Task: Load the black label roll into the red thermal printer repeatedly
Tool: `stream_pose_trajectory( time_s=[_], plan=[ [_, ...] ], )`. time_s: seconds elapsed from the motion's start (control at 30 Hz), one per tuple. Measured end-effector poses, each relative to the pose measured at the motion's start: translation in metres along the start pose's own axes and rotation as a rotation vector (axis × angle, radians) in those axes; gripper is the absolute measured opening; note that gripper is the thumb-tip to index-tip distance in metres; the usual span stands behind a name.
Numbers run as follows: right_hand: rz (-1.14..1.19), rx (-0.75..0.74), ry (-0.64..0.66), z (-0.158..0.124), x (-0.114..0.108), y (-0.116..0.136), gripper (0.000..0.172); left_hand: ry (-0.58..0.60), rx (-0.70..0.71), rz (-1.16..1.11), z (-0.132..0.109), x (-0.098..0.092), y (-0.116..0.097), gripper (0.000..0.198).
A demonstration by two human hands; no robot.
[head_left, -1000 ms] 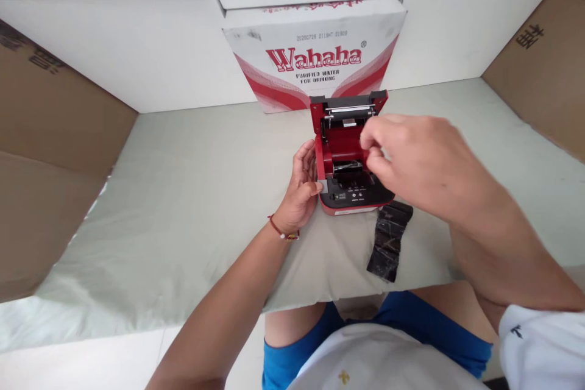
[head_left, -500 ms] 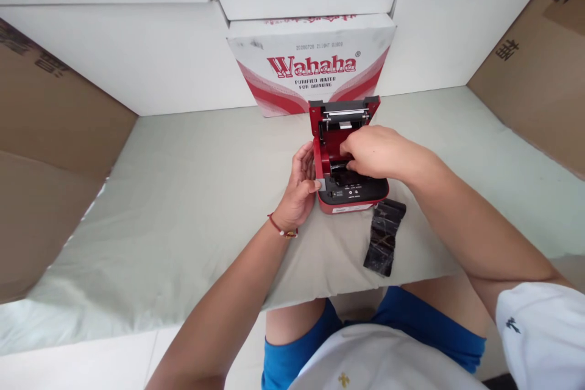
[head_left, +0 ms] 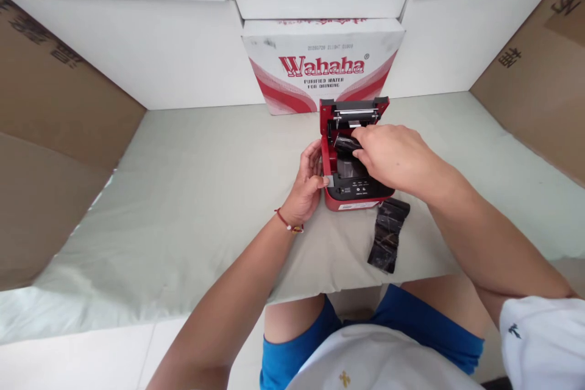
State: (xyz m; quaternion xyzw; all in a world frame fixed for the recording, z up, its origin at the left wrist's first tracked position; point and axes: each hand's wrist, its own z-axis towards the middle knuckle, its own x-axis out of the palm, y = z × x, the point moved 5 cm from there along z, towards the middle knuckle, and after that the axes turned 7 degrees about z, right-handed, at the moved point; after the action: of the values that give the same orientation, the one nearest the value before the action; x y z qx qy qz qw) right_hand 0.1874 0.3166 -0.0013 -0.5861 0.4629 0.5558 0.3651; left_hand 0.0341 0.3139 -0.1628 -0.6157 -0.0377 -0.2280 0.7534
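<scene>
Now pinching a glossy black piece [head_left: 346, 144] over an opened red device [head_left: 353, 192]

With the right hand [head_left: 395, 155], gripping by thumb and fingers beneath the raised lid [head_left: 355, 105]. With the left hand [head_left: 304, 189], holding the device's side, thumb on the grey corner tab [head_left: 331, 181]. Set on the cloth-covered table [head_left: 205, 195], before a Wahaha carton [head_left: 322, 67], near a creased black strip [head_left: 388, 234].

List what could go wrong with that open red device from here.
The dark roll, held by the right hand over the red device, might slip or unwind. The raised lid might swing down onto that hand. The left hand, touching the grey tab, could press it accidentally.
</scene>
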Motion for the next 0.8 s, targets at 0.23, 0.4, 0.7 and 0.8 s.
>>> stream_pose_trajectory(
  time_s=[0.23,0.4,0.7,0.8],
  plan=[
    [0.979,0.088,-0.490,-0.077,-0.045,-0.089,0.032,-0.018,-0.004,-0.024,0.000,0.001,0.000,0.083],
    [1.241,0.372,-0.272,-0.091,0.012,-0.163,0.023,-0.055,-0.031,-0.042,0.001,0.000,0.000,0.077],
    [0.558,0.307,-0.194,-0.101,0.069,-0.156,0.039,-0.057,-0.038,-0.005,-0.002,0.001,-0.006,0.071],
    [0.524,0.218,-0.242,-0.106,0.054,-0.135,0.038,-0.068,-0.040,0.005,-0.004,0.000,-0.009,0.069]
  ],
)
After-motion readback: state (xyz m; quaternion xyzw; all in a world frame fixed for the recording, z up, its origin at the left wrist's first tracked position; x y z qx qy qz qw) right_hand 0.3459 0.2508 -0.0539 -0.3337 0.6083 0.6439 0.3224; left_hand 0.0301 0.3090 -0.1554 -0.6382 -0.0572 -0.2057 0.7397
